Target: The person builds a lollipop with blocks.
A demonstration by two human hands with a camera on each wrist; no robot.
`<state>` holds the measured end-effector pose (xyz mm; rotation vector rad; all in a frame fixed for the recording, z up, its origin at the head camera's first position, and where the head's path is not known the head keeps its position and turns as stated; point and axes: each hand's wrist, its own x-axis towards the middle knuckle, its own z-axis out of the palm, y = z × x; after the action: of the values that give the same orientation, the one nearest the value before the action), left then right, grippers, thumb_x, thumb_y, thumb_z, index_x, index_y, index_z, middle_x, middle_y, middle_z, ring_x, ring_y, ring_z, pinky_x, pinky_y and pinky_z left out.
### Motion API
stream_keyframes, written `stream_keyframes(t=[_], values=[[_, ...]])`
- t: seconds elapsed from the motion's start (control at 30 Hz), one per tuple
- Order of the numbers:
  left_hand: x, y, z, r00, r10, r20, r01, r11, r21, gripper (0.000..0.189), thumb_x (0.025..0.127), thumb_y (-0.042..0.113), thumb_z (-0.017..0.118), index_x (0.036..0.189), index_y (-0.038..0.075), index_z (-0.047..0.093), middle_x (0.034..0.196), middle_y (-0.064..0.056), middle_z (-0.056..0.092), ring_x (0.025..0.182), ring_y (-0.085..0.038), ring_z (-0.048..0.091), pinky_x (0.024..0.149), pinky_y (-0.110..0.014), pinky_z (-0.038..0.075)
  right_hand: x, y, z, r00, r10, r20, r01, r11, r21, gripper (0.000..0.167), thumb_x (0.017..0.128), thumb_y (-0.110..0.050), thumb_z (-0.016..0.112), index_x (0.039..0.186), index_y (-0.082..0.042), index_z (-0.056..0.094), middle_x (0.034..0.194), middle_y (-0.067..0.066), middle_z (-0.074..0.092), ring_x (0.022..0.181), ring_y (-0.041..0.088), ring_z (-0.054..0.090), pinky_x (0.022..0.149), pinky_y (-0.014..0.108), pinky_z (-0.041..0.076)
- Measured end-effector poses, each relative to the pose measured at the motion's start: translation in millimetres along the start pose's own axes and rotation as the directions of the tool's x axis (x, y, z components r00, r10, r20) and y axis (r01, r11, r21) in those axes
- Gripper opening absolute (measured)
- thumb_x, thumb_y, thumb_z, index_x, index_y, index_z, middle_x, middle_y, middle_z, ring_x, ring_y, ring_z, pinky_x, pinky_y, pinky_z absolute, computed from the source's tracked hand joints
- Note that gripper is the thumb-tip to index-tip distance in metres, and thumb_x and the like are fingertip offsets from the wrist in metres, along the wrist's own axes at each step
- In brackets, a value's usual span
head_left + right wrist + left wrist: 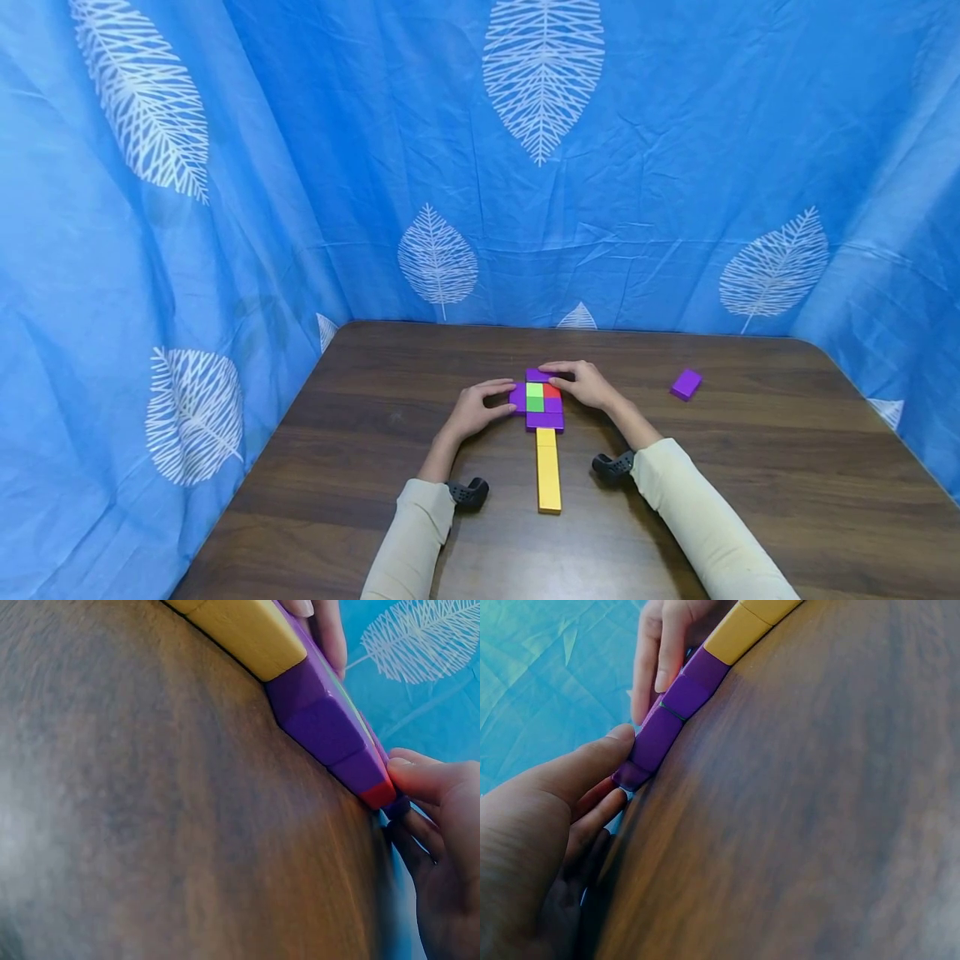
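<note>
Flat coloured blocks lie joined on the table. My left hand (pixel 474 410) pinches the purple block on the left side (pixel 517 398) between thumb and fingers, at its two ends. With thumb and index finger, my right hand (pixel 587 385) holds the far purple block (pixel 534 375), the thumb beside the red block (pixel 552 390). Between the hands are a light green block (pixel 534 390), a green block (pixel 535 404) and a small purple block (pixel 553 405). A near purple block (pixel 544 421) closes the group, and a yellow strip (pixel 548 475) runs from it towards me.
A loose purple block (pixel 686 384) lies to the right on the brown wooden table (pixel 765 467). Blue curtains (pixel 360 167) with white leaf prints hang behind and beside the table. Black wrist devices (pixel 470 494) sit under both forearms.
</note>
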<state>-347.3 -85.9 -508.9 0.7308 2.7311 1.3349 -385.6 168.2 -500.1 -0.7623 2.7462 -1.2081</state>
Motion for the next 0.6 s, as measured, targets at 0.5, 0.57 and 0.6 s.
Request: stream_keyframes(t=[0.5,0.57,0.6], values=[[0.1,1.5,0.3,1.0,-0.009,0.004,0.009,1.0,-0.014,0.042,0.084,0.034,0.067,0.123,0.018,0.062,0.128,-0.001,0.055,0.123,-0.021,0.046,0.101,-0.042,0.035,-1.5,0.3,1.2,1.0,0.016,-0.002,-0.016,1.0,0.027,0.031,0.091,-0.016,0.059,0.121,-0.011,0.062,0.122,0.009,0.06,0.118,0.028,0.049,0.097,0.047,0.039],[0.1,1.1,0.3,1.0,-0.006,0.002,0.006,1.0,-0.015,0.042,0.084,0.034,0.067,0.123,0.018,0.062,0.128,-0.001,0.055,0.122,-0.021,0.046,0.101,-0.042,0.035,-1.3,0.9,1.7,1.0,0.019,-0.003,-0.018,0.999,0.026,0.031,0.091,-0.017,0.059,0.121,-0.012,0.063,0.121,0.009,0.06,0.118,0.028,0.05,0.097,0.047,0.039],[0.2,0.7,0.4,1.0,-0.005,0.001,0.005,1.0,-0.012,0.042,0.084,0.034,0.067,0.123,0.018,0.062,0.128,-0.001,0.055,0.122,-0.021,0.046,0.101,-0.042,0.035,-1.2,1.1,2.0,1.0,0.018,-0.004,-0.018,0.999,0.026,0.031,0.091,-0.017,0.059,0.121,-0.012,0.063,0.122,0.009,0.06,0.118,0.028,0.05,0.097,0.047,0.039]])
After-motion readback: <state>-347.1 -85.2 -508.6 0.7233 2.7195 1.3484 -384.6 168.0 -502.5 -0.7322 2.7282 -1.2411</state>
